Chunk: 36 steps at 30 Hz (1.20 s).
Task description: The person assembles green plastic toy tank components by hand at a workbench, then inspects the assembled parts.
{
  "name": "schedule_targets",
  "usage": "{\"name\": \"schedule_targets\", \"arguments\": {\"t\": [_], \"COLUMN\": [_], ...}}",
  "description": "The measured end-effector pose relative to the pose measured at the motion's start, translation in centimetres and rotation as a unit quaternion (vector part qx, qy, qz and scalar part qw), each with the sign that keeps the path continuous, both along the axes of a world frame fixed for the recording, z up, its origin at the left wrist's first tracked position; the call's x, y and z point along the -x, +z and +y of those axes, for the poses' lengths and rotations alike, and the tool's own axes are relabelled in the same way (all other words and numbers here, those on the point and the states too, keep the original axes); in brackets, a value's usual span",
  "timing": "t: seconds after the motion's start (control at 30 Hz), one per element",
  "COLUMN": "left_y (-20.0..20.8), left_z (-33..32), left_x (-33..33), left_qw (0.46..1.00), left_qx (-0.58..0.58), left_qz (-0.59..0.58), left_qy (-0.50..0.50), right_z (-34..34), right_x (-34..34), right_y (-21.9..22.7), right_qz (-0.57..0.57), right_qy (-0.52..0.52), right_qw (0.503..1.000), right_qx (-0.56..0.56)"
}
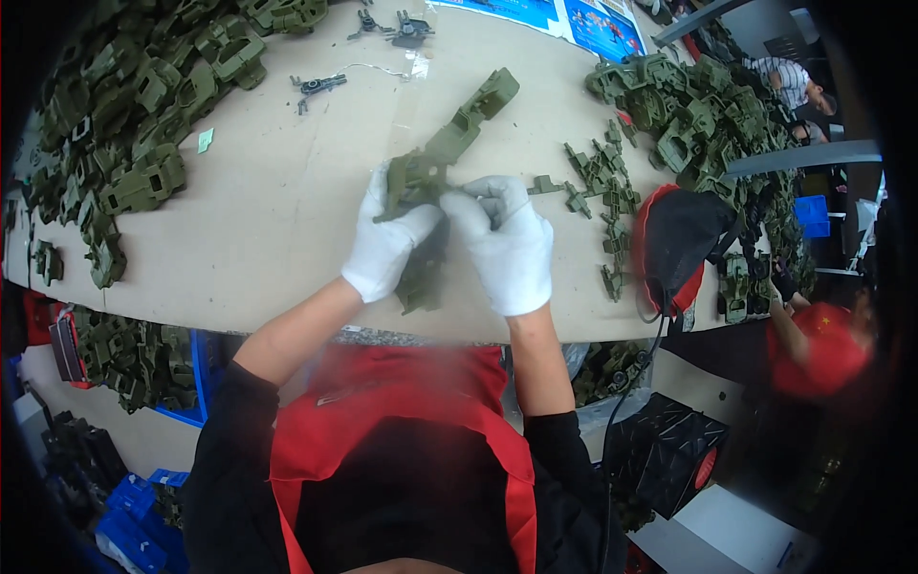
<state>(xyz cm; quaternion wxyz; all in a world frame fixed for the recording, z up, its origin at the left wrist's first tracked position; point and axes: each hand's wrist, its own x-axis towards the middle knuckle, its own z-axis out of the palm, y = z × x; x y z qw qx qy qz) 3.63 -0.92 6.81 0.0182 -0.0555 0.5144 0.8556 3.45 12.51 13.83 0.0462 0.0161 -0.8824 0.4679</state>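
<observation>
My left hand, in a white glove, is closed around an olive-green plastic part over the middle of the table. At that part's right side, my gloved right hand has its fingers pinched together; what lies between them is too small to make out. Just beyond the held part is a longer green housing, slanting away to the right. Below my hands another green piece rests near the table's front edge, partly hidden. Small green fittings are scattered to the right of my right hand.
Heaps of green housings cover the table's left side, with another heap at the far right. A black-and-red cap-like item trails a cable. Small dark-grey mechanisms lie farther back. At the right, a person in red works.
</observation>
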Motion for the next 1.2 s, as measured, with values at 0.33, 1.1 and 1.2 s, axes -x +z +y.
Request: {"name": "schedule_targets", "arguments": {"t": [0.33,1.1,1.2], "left_y": [1.4,-1.5,-2.0], "left_z": [0.7,-2.6,-2.2], "left_x": [-1.3,4.0,4.4], "left_qw": [0.998,0.978,0.990], "left_qx": [0.030,-0.138,-0.093], "left_qz": [0.023,-0.152,-0.095], "left_qy": [0.056,-0.045,-0.039], "right_z": [-2.4,11.6,12.1], "right_x": [-0.3,6.0,6.6], "right_y": [-0.5,-5.9,-6.4], "right_qz": [0.220,0.167,0.058], "right_qy": [0.001,-0.001,0.070], "right_qw": [0.956,0.886,0.925], "right_qx": [-0.193,-0.432,-0.368]}}
